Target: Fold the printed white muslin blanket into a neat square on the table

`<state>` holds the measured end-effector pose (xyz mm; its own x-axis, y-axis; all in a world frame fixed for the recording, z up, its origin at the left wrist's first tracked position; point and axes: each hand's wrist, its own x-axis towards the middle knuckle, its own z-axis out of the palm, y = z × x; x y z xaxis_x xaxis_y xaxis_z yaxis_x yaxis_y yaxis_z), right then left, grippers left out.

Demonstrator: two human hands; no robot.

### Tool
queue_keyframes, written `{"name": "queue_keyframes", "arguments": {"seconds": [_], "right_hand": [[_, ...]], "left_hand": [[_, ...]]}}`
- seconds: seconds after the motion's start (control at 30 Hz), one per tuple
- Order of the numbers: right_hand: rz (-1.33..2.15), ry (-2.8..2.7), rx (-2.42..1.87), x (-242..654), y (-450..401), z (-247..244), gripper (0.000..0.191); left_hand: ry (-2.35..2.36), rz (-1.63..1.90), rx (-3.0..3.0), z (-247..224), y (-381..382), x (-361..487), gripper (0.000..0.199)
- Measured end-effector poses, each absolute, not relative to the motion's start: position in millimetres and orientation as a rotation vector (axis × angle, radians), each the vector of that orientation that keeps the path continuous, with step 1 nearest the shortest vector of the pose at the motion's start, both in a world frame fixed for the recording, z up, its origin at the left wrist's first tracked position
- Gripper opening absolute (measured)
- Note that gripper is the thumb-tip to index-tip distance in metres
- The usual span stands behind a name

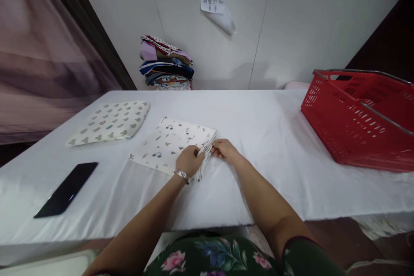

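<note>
A white cloth (171,142) printed with small grey and brown figures lies folded in layers on the white-covered table. At its right edge my left hand (190,160) is closed, pinching the layers between thumb and fingers; a bracelet is on that wrist. Just to the right, my right hand (224,149) has its fingers pressed together on the same edge, near the upper right corner. Several layers fan out between the two hands. Farther left, a second folded cloth (111,123) with a grey-brown pattern lies flat.
A red basket (362,125) with metal handles stands on the right of the table (258,112). A dark flat object (66,189) lies front left. Stacked folded fabrics (166,64) sit by the back wall, below a paper sign (212,3). A curtain hangs at left.
</note>
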<state>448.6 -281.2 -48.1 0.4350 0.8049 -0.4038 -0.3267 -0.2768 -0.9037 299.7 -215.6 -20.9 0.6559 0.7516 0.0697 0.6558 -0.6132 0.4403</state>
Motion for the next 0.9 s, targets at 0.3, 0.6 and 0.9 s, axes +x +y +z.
{"name": "queue_keyframes", "arguments": {"seconds": [0.3,0.6,0.9], "right_hand": [[0.999,-0.574,-1.590,458.0,-278.3,-60.1,0.007],[0.901,-0.618,-1.649,449.3,-274.9,-60.6,0.019],[0.896,-0.558,-1.669,451.7,-278.4,-53.4,0.021]], "left_hand": [[1.187,0.064,2.631,-16.5,-206.3,312.3,0.023],[1.239,0.163,2.525,-21.1,-204.0,308.6,0.026],[1.249,0.168,2.516,-16.9,-209.7,308.2,0.025]]}}
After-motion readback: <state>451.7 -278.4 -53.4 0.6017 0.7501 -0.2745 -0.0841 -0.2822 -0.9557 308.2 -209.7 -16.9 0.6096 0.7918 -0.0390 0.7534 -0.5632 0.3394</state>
